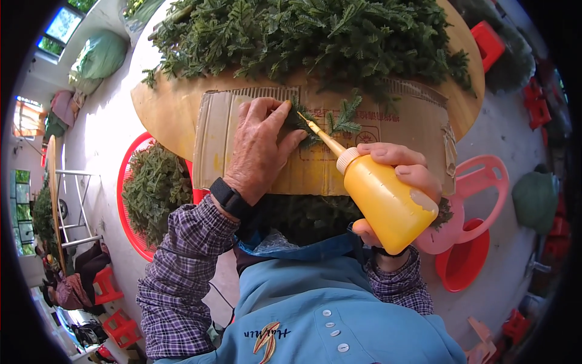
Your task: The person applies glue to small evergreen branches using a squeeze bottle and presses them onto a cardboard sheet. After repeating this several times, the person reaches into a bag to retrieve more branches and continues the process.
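My left hand [262,147] presses its fingertips on a small green fern-like sprig [301,119] lying on a flat sheet of brown cardboard [400,142]. My right hand [405,176] grips a yellow squeeze bottle [387,202], tilted so its thin nozzle points at that sprig beside my left fingers. A second loose sprig [345,118] lies just right of the nozzle. The cardboard rests on a round wooden table [167,109]. I wear a black wristband on the left wrist.
A large heap of green sprigs [303,36] covers the far half of the table. A red basin [154,188] full of sprigs stands at the left. A pink chair [479,194] and a red bucket [464,261] are at the right, red stools beyond.
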### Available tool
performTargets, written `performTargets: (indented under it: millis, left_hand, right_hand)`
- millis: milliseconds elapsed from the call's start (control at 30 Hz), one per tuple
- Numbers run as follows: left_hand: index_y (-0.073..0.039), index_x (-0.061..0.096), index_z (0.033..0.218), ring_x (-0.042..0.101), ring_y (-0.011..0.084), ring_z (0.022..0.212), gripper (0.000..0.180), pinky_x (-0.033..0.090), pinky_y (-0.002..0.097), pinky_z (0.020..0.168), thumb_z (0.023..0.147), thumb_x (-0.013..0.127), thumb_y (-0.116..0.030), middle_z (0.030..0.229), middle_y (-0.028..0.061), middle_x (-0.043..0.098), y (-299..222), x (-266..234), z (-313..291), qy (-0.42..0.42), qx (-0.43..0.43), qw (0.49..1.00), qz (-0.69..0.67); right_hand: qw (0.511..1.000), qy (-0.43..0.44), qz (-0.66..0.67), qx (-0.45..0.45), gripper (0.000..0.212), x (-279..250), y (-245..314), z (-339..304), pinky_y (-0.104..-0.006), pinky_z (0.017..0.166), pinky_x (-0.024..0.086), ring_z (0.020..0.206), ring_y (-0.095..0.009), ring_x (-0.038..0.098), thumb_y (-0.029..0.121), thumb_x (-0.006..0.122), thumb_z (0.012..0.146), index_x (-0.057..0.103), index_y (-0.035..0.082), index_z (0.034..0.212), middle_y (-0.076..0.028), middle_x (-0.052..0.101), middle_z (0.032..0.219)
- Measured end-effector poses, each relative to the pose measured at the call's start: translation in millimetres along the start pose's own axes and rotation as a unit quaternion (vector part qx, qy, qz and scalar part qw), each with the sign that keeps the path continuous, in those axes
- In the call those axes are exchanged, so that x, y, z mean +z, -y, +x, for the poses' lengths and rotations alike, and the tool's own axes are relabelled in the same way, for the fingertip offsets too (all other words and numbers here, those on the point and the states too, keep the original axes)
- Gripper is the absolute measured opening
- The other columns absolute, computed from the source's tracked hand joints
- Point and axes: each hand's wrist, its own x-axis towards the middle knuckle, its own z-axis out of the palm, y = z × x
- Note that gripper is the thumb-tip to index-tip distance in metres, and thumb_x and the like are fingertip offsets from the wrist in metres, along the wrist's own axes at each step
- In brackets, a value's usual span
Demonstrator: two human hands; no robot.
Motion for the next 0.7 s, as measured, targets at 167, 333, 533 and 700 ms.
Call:
performTargets:
  millis: [167, 333, 533, 700]
  left_hand:
    - [0.002, 0.064, 0.119, 0.053, 0.0332, 0.109, 0.045, 0.046, 0.0399, 0.093, 0.08, 0.077, -0.018, 0.115, 0.0146, 0.059, 0.8, 0.6, -0.9, -0.005, -0.001, 1.0, -0.008]
    - [0.002, 0.064, 0.119, 0.053, 0.0336, 0.109, 0.045, 0.046, 0.0406, 0.093, 0.081, 0.076, -0.019, 0.115, 0.0148, 0.059, 1.2, 1.6, -2.6, -0.01, 0.011, 1.0, -0.006]
    - [0.003, 0.064, 0.117, 0.051, 0.0355, 0.107, 0.044, 0.046, 0.0428, 0.093, 0.079, 0.076, -0.018, 0.114, 0.0155, 0.057, 2.6, 2.0, -2.2, -0.012, 0.024, 1.0, -0.001]
    - [0.003, 0.064, 0.115, 0.051, 0.0361, 0.106, 0.044, 0.046, 0.0436, 0.093, 0.078, 0.076, -0.018, 0.113, 0.0157, 0.056, 4.0, 4.0, -3.1, -0.014, 0.033, 0.999, 0.007]
  right_hand:
    - [1.0, 0.0, -0.006, -0.001, 0.068, 4.0, -5.8, -0.3, -0.0481, 0.091, 0.056, 0.105, -0.035, 0.062, 0.031, 0.085, 0.078, 0.04, 0.008, 0.124, -0.02, 0.053, 0.119]
    - [1.0, -0.006, -0.009, 0.002, 0.067, 5.3, -8.2, -2.6, -0.0479, 0.091, 0.056, 0.105, -0.035, 0.062, 0.031, 0.085, 0.078, 0.042, 0.007, 0.122, -0.02, 0.054, 0.118]
    - [0.999, 0.037, -0.035, 0.02, 0.071, -0.3, -2.9, -6.4, -0.0515, 0.094, 0.052, 0.107, -0.039, 0.06, 0.041, 0.083, 0.079, 0.038, 0.01, 0.124, -0.02, 0.052, 0.121]
    - [0.997, 0.059, -0.05, 0.016, 0.069, -6.7, 2.0, -10.3, -0.0507, 0.093, 0.053, 0.106, -0.039, 0.061, 0.041, 0.082, 0.079, 0.037, 0.011, 0.122, -0.019, 0.052, 0.119]
